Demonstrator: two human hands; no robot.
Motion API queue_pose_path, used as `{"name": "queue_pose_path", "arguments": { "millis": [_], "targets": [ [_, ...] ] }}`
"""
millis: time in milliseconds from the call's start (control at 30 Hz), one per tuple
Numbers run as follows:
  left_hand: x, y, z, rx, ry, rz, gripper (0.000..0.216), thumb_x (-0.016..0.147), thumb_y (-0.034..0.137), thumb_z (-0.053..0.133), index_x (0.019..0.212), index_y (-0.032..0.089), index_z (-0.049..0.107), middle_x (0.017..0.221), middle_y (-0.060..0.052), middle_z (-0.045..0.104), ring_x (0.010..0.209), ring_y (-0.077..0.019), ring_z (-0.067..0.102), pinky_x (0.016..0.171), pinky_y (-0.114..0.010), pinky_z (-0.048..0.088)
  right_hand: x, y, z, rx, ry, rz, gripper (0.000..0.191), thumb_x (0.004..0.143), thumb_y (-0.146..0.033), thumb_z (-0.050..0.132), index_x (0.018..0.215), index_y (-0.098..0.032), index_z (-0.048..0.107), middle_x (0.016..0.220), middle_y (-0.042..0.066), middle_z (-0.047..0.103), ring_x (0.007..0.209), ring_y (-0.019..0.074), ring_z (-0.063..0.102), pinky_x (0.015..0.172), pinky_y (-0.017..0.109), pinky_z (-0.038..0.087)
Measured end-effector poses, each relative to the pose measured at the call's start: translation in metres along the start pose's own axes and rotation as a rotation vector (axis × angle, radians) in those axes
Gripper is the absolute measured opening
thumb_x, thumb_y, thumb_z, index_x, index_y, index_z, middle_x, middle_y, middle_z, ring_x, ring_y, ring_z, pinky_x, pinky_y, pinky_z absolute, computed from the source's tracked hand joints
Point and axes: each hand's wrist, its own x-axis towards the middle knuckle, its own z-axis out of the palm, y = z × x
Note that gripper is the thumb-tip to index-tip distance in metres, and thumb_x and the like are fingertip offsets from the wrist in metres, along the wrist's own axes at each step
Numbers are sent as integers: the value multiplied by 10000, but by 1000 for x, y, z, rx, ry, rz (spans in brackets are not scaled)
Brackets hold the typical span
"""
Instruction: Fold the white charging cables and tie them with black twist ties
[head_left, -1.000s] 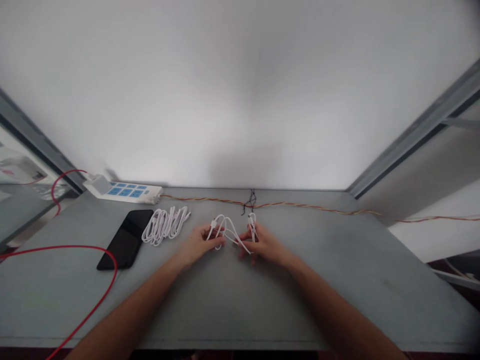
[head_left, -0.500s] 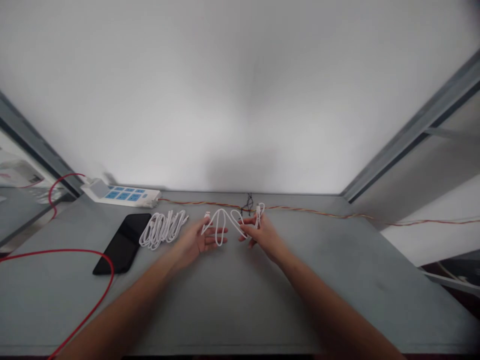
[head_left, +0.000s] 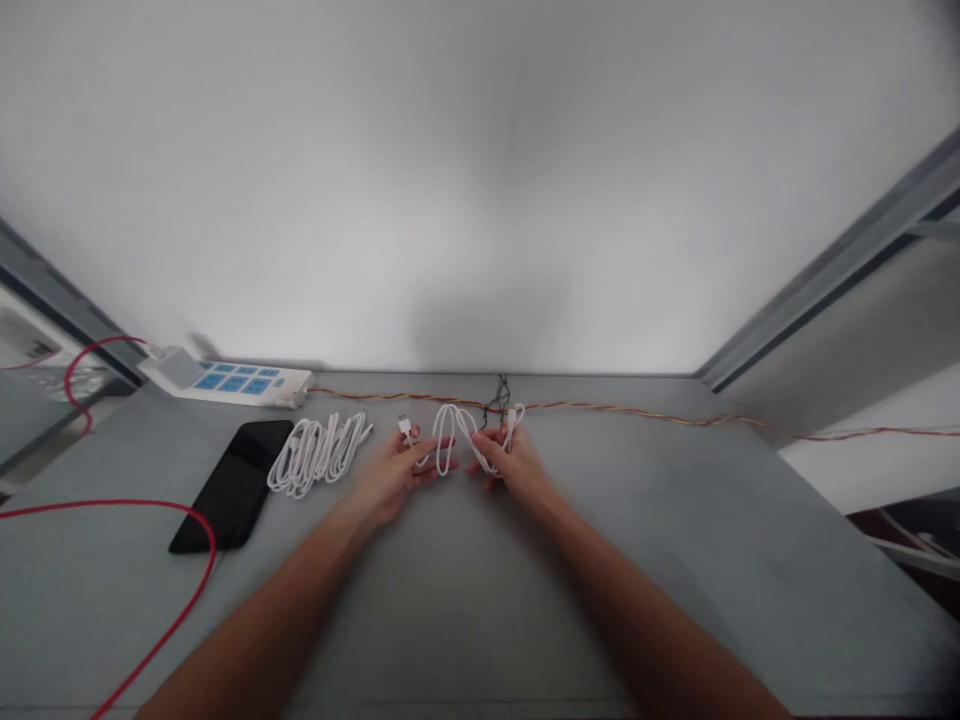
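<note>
Both my hands hold one white cable (head_left: 452,436) a little above the grey table (head_left: 675,540), near its far edge. My left hand (head_left: 394,470) pinches one end, with a plug sticking up above the fingers. My right hand (head_left: 510,462) grips the other end, its plug poking up by the fingertips. Loops of the cable hang between the two hands.
A bundle of coiled white cables (head_left: 315,452) lies left of my left hand, beside a black phone (head_left: 232,485). A white and blue power strip (head_left: 225,381) sits at the back left. A red cable (head_left: 112,520) curves across the left; a twisted orange wire (head_left: 637,412) runs along the back.
Both hands have moved farther from me with the cable, and the loops between them have been drawn closer together.
</note>
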Motion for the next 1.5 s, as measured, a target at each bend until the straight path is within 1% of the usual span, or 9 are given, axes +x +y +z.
{"name": "queue_pose_path", "arguments": {
  "millis": [133,267,433,533,633,867,1100,1300,1500],
  "targets": [
    [-1,-5,-1,29,5,37,453,643,291,798,841,212,399,866,-14,687,705,-170,702,591,-213,485,0,0,0,-23,-29,-25,528,610,-428,745,839,-240,308,957,41,584,589,154,645,322,223,440],
    [-2,-9,3,94,34,63,469,611,288,811,863,208,423,886,-17,699,655,-149,680,541,-205,447,-1,2,3,-15,-5,-25,515,618,-413,733,813,-249,286,801,-20,565,606,179,654,349,246,473],
    [-1,-11,3,227,-7,118,528,664,292,767,1128,188,540,991,-70,714,582,-128,629,407,-194,320,-6,5,7,-172,23,-59,422,690,-391,703,814,-251,325,682,-15,623,525,181,630,389,271,455],
    [1,-12,0,243,-46,97,412,680,297,756,1047,148,640,966,-85,720,633,-133,637,434,-195,329,-6,5,5,-298,23,-89,380,733,-432,675,832,-245,360,737,12,665,459,155,600,419,290,458],
    [1,-10,-1,219,2,72,339,670,313,769,926,123,655,881,-92,727,661,-143,651,464,-190,350,-4,4,-1,-327,10,-81,383,754,-471,638,855,-241,349,783,0,657,362,105,520,361,271,419],
    [2,-1,-4,187,192,177,447,615,320,807,924,163,525,826,-79,730,641,-168,681,398,-166,312,6,8,-10,-58,-20,-51,525,653,-446,710,848,-256,261,720,-91,538,333,49,408,306,209,324],
    [3,-5,-6,217,156,165,401,611,341,803,830,177,510,767,-53,717,595,-168,676,361,-163,272,0,1,-7,-3,-143,-21,555,621,-366,752,920,-256,297,850,-20,632,509,91,523,395,200,403],
    [3,-6,-7,235,137,170,395,609,363,802,832,161,545,749,-64,714,594,-171,667,374,-173,280,0,1,-5,5,-152,33,454,787,-504,532,1121,-236,382,934,33,678,402,72,499,317,191,329],
    [3,-4,-6,216,177,173,409,606,334,805,852,162,527,771,-66,717,587,-162,661,373,-171,280,3,3,-6,32,-162,15,510,796,-538,522,1191,-218,485,1001,63,688,492,110,607,305,182,354]
  ]
}}
